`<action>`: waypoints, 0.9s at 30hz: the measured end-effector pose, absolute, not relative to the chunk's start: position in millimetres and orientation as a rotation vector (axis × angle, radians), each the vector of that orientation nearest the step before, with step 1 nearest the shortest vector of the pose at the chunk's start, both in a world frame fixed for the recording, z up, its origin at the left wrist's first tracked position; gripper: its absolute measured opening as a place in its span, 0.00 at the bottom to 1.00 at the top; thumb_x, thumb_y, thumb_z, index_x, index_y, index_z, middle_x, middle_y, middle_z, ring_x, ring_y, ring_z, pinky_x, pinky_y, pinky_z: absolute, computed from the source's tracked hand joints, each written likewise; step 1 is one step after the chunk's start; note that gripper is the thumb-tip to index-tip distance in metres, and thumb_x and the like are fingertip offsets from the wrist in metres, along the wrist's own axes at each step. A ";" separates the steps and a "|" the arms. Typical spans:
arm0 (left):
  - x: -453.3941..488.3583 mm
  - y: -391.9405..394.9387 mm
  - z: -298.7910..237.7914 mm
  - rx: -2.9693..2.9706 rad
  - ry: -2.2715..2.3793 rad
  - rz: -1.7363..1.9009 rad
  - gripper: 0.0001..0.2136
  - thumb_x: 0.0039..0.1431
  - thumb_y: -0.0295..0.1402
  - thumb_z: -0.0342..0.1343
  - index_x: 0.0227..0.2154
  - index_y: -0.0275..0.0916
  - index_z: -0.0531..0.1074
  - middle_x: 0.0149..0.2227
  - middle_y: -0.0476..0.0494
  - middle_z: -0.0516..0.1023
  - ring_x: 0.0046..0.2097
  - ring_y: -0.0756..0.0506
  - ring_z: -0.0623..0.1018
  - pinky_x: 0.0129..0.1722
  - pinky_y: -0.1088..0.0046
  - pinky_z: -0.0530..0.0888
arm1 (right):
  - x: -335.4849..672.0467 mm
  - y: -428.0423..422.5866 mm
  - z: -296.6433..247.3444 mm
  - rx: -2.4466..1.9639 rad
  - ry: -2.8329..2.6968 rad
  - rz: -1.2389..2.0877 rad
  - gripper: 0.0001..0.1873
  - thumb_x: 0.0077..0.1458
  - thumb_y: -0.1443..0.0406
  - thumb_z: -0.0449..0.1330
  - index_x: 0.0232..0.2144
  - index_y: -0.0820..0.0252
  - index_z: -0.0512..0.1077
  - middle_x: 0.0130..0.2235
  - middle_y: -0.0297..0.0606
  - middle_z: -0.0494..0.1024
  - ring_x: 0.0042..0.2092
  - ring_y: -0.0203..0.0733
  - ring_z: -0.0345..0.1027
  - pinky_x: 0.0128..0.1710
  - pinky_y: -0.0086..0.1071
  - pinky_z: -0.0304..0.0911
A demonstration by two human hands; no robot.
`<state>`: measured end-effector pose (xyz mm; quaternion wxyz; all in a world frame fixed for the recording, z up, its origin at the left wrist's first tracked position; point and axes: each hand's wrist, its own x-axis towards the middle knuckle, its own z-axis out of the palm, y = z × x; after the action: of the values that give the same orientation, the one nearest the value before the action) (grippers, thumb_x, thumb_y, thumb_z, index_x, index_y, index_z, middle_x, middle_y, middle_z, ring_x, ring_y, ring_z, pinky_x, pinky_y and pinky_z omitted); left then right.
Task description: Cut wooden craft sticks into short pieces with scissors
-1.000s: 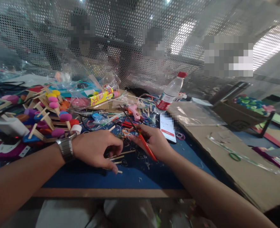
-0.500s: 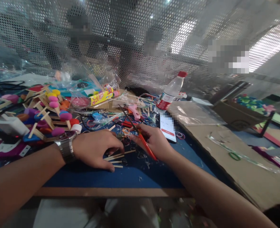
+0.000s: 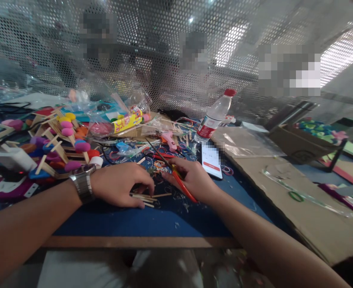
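Observation:
My left hand [image 3: 124, 185], with a metal watch [image 3: 83, 182] on its wrist, rests low over the blue tabletop. Its thumb and fingers curl round several thin wooden sticks [image 3: 148, 199], whose left ends are hidden under the palm. In my right hand [image 3: 191, 178] is a pair of scissors [image 3: 182, 187] with orange-red handles, the dark blades pointing away to the upper left. Loose coloured rubber bands [image 3: 158, 166] and small scraps lie just beyond the fingers.
Left is a pile of wooden-stick pieces with coloured foam discs [image 3: 82, 146]. A pink glue gun [image 3: 168, 140], a water bottle [image 3: 214, 116] and a phone [image 3: 211, 162] stand or lie behind my right hand. Cardboard [image 3: 280, 192] covers the right side, below a perforated metal screen [image 3: 152, 52].
My left fingers have drawn the spread sticks closer together, moving slightly left. The scissors have shifted a little left in my right hand.

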<state>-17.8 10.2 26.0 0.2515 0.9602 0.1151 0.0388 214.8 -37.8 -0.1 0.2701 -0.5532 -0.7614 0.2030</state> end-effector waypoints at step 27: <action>-23.2 13.7 33.0 2.637 0.527 0.055 0.10 0.51 0.23 0.53 0.33 0.38 0.78 0.33 0.46 0.81 0.35 0.47 0.78 0.36 0.75 0.69 | 215.3 -36.1 -0.7 -1.528 -2.009 0.580 0.21 0.51 0.53 0.63 0.44 0.60 0.77 0.21 0.30 0.67 0.22 0.34 0.53 0.23 0.29 0.49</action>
<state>-23.2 13.7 33.0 0.2242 0.9554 0.1911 0.0200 215.3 -36.1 -0.7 0.2722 -0.5677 -0.7465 0.2153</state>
